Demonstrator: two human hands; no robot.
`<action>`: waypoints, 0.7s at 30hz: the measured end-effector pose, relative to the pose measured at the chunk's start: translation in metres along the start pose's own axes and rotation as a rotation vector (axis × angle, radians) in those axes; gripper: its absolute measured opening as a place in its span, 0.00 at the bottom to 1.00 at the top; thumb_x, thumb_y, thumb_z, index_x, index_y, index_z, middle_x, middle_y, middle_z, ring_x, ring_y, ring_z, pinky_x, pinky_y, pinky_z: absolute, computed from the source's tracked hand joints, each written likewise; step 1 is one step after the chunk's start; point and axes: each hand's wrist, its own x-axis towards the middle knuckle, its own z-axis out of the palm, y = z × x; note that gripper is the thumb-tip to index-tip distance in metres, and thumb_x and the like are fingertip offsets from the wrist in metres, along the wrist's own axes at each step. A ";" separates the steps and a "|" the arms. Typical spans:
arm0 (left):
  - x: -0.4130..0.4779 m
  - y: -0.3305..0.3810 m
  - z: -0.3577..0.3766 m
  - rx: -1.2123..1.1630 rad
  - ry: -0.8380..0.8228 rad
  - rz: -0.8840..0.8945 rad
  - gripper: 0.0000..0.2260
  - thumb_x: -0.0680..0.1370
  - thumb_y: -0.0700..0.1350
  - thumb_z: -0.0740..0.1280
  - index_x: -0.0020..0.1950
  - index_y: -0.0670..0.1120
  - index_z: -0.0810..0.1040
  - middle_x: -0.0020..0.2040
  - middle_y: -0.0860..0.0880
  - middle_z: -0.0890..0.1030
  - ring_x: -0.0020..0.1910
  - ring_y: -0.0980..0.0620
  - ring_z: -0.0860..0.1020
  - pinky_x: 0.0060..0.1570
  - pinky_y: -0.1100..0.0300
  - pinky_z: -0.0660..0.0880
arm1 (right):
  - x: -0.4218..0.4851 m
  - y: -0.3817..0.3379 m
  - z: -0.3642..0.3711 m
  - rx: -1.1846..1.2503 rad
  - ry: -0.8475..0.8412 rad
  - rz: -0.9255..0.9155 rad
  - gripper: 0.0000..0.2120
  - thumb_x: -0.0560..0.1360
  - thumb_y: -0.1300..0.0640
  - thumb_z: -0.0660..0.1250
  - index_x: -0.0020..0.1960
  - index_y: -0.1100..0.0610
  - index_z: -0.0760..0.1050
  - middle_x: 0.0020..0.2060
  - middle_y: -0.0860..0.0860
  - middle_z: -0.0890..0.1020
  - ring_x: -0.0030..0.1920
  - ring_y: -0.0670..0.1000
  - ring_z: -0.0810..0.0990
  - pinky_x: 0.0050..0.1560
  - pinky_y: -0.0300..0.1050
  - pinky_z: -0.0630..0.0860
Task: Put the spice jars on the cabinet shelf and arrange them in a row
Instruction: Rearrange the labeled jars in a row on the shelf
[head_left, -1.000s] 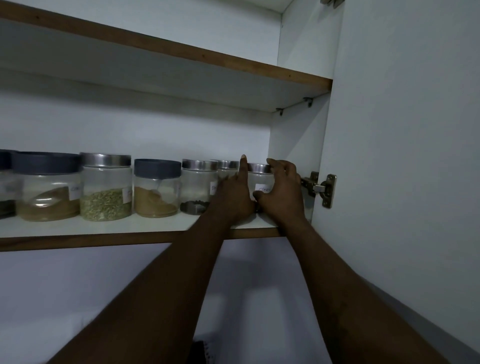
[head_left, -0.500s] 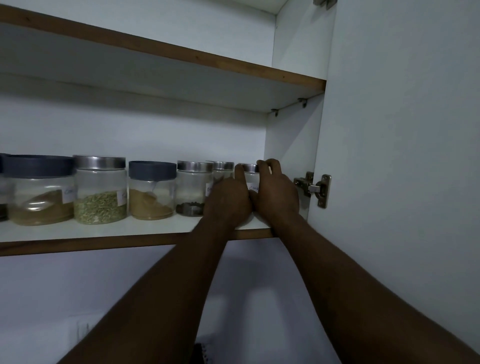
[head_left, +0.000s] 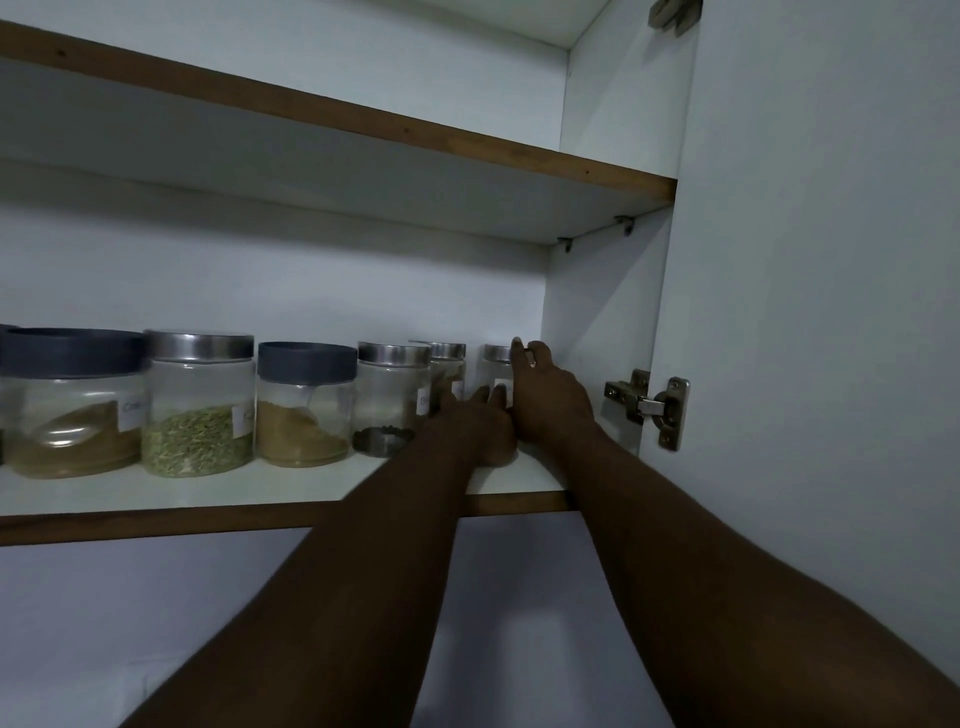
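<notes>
Open cabinet door (head_left: 831, 312) fills the right side, hinge (head_left: 649, 408) near its lower inner edge. Upper shelf (head_left: 363, 124) runs across the top; the lower cabinet shelf (head_left: 260, 488) carries the jars in a row, left to right: big dark-lid jar (head_left: 72, 405) w/ brown powder, steel-lid jar (head_left: 200, 405) w/ green seeds just beside it, smaller dark-lid jar (head_left: 306, 405) w/ tan powder, clear steel-lid jar (head_left: 392, 400) w/ dark bits at the bottom, then another steel-lid jar (head_left: 447, 364) set a bit further back. Last jar (head_left: 496, 364) stands at the row's right end — mostly hidden by hands. Right hand (head_left: 550, 405) wraps it, fingers curled round lid and side. Left hand (head_left: 478, 426) lies low on the shelf, fingers stretched flat and close together, tips at the jar's base — can't tell if touching.
</notes>
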 end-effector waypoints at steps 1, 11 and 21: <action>0.004 -0.001 0.000 0.014 -0.022 -0.004 0.35 0.83 0.59 0.57 0.83 0.48 0.46 0.83 0.45 0.44 0.81 0.41 0.42 0.73 0.29 0.41 | 0.002 0.001 0.003 0.002 0.002 -0.001 0.40 0.81 0.51 0.66 0.84 0.56 0.46 0.81 0.58 0.51 0.63 0.63 0.78 0.59 0.54 0.77; -0.003 -0.001 0.004 -0.287 0.192 0.002 0.37 0.77 0.53 0.69 0.80 0.40 0.57 0.75 0.40 0.68 0.72 0.41 0.69 0.71 0.43 0.67 | 0.012 0.010 0.019 0.121 0.173 0.041 0.33 0.76 0.42 0.70 0.74 0.55 0.65 0.70 0.56 0.63 0.60 0.60 0.72 0.47 0.49 0.72; -0.030 0.009 -0.011 -0.175 0.813 -0.222 0.39 0.69 0.55 0.77 0.74 0.45 0.65 0.71 0.40 0.65 0.66 0.39 0.66 0.59 0.50 0.74 | 0.021 0.001 0.014 0.311 0.177 0.083 0.33 0.73 0.49 0.76 0.70 0.54 0.62 0.66 0.58 0.71 0.55 0.62 0.80 0.48 0.52 0.78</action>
